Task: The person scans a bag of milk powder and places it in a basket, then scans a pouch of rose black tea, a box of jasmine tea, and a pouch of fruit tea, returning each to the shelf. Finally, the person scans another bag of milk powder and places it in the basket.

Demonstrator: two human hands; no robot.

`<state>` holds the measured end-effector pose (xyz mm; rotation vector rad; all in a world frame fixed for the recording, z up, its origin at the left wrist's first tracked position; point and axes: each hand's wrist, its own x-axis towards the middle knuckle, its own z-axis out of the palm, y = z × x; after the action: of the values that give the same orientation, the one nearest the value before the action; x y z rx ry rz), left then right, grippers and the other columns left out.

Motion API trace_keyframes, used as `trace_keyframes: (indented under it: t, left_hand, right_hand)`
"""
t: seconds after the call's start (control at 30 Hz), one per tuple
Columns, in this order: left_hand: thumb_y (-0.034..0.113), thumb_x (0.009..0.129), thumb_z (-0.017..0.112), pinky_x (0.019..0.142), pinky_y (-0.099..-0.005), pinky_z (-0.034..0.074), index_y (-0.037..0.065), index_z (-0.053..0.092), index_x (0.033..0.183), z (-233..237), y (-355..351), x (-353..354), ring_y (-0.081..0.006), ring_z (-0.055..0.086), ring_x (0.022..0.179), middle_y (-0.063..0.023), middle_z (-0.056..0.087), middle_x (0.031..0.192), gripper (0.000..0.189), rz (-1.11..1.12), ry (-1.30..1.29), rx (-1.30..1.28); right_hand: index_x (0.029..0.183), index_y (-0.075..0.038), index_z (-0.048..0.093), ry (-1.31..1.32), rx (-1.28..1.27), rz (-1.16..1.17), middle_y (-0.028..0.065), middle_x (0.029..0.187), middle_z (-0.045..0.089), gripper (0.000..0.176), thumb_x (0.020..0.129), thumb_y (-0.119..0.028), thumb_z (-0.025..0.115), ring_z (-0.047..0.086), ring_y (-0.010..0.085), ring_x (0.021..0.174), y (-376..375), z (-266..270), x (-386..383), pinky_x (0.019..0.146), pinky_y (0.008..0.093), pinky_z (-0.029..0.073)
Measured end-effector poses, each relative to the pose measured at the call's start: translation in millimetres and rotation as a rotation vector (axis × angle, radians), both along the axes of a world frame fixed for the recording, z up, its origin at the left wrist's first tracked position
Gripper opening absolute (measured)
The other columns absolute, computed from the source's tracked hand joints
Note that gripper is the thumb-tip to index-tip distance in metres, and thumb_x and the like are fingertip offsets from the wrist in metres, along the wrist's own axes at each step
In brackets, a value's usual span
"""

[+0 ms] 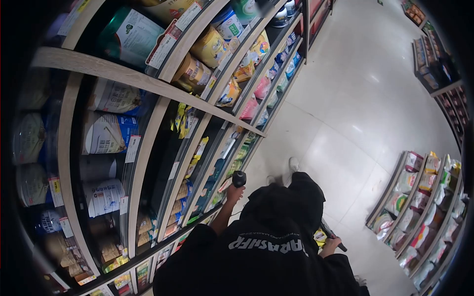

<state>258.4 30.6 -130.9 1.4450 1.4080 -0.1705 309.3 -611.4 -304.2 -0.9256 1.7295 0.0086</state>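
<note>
My left hand (234, 193) is closed around a black handle with a rounded end (239, 178), beside the lower shelves. On the other side of the black hoodie (276, 246), my right hand (332, 245) wraps round a long black handle (336, 239). A yellow packet (320, 238) shows just left of that hand, partly hidden by the hoodie; whether it touches the handle I cannot tell. Below the hands, the hoodie with white lettering covers much of the view. A light shoe (294, 164) shows on the floor past it.
Tall shelving (148, 79) on the left holds tubs, cans and bags with price tags. A low tiered rack (401, 185) of packets stands at the right, with more shelving (428, 74) at the upper right. Pale tiled floor (331, 118) lies between them.
</note>
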Motion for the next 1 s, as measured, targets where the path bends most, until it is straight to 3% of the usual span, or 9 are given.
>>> trace_keyframes:
  t: [0.1, 0.2, 0.37, 0.5, 0.67, 0.83, 0.9, 1.0]
  left_hand:
    - [0.021, 0.072, 0.073, 0.041, -0.0301, 0.046, 0.006, 0.065, 0.090, 3.0, -10.0, 5.6, -0.0148, 0.060, 0.046, -0.0045, 0.062, 0.062, 0.025, -0.037, 0.032, 0.001]
    - [0.021, 0.072, 0.073, 0.044, -0.0314, 0.048, 0.005, 0.066, 0.092, 3.5, -18.7, 2.6, -0.0168, 0.062, 0.048, -0.0058, 0.064, 0.063, 0.027, -0.014, 0.071, 0.037]
    - [0.022, 0.072, 0.073, 0.045, -0.0319, 0.049, 0.004, 0.066, 0.092, -3.1, -24.9, -20.2, -0.0175, 0.062, 0.048, -0.0067, 0.063, 0.062, 0.027, 0.111, 0.074, 0.012]
    - [0.021, 0.073, 0.073, 0.044, -0.0322, 0.049, 0.003, 0.065, 0.091, -10.4, -29.6, -42.5, -0.0175, 0.062, 0.048, -0.0068, 0.063, 0.061, 0.026, 0.206, 0.087, 0.011]
    - [0.020, 0.073, 0.073, 0.042, -0.0317, 0.048, 0.005, 0.065, 0.090, -17.0, -45.8, -63.5, -0.0168, 0.062, 0.047, -0.0067, 0.063, 0.062, 0.025, 0.297, 0.114, 0.005]
    - [0.019, 0.073, 0.073, 0.041, -0.0309, 0.047, 0.007, 0.066, 0.091, -34.1, -65.3, -83.5, -0.0157, 0.061, 0.046, -0.0058, 0.064, 0.062, 0.023, 0.402, 0.148, -0.017]
    - [0.019, 0.074, 0.074, 0.041, -0.0305, 0.047, 0.006, 0.066, 0.091, -32.6, -74.3, -87.6, -0.0152, 0.061, 0.046, -0.0055, 0.064, 0.062, 0.023, 0.486, 0.173, -0.059]
    - [0.020, 0.074, 0.075, 0.041, -0.0301, 0.047, 0.006, 0.066, 0.090, -20.5, -89.3, -88.6, -0.0148, 0.060, 0.046, -0.0054, 0.065, 0.063, 0.022, 0.567, 0.190, -0.079]
  right_hand:
    - [0.065, -0.012, 0.035, -0.137, 0.031, -0.198, 0.0028, 0.057, 0.042, 0.011, 0.075, -0.010, 0.038, 0.043, 0.0189, 0.051, -8.8, -17.9, 28.1, 0.057, 0.0307, 0.041]
    - [0.060, -0.010, 0.038, -0.275, 0.154, -0.184, 0.0042, 0.060, 0.048, 0.013, 0.073, -0.007, 0.038, 0.047, 0.0204, 0.057, -9.1, -0.5, 68.1, 0.067, 0.0324, 0.045]
    - [0.062, -0.010, 0.035, -0.310, 0.172, -0.115, 0.0040, 0.059, 0.044, 0.010, 0.069, -0.003, 0.036, 0.044, 0.0199, 0.053, 26.7, 47.2, 143.4, 0.063, 0.0325, 0.045]
    - [0.064, -0.011, 0.034, -0.285, 0.182, -0.067, 0.0038, 0.058, 0.042, 0.011, 0.068, -0.001, 0.035, 0.042, 0.0191, 0.051, 30.1, 25.8, 196.1, 0.058, 0.0323, 0.044]
    - [0.066, -0.013, 0.034, -0.284, 0.153, 0.114, -0.0006, 0.054, 0.038, 0.015, 0.080, -0.008, 0.037, 0.037, 0.0156, 0.045, 86.7, 52.7, 271.6, 0.049, 0.0305, 0.040]
    - [0.068, -0.014, 0.033, -0.206, 0.051, 0.278, 0.0002, 0.054, 0.038, 0.016, 0.082, -0.011, 0.039, 0.036, 0.0169, 0.044, 159.6, 62.7, 347.0, 0.047, 0.0317, 0.039]
    - [0.080, -0.003, 0.047, -0.230, 0.068, 0.368, 0.0111, 0.070, 0.052, 0.013, 0.085, -0.014, 0.050, 0.051, 0.0247, 0.060, 177.3, 49.6, 372.9, 0.059, 0.0385, 0.047]
    - [0.080, -0.001, 0.052, -0.251, -0.001, 0.574, 0.0104, 0.069, 0.053, 0.017, 0.082, -0.018, 0.056, 0.052, 0.0241, 0.063, 243.6, 75.1, 394.5, 0.057, 0.0381, 0.045]
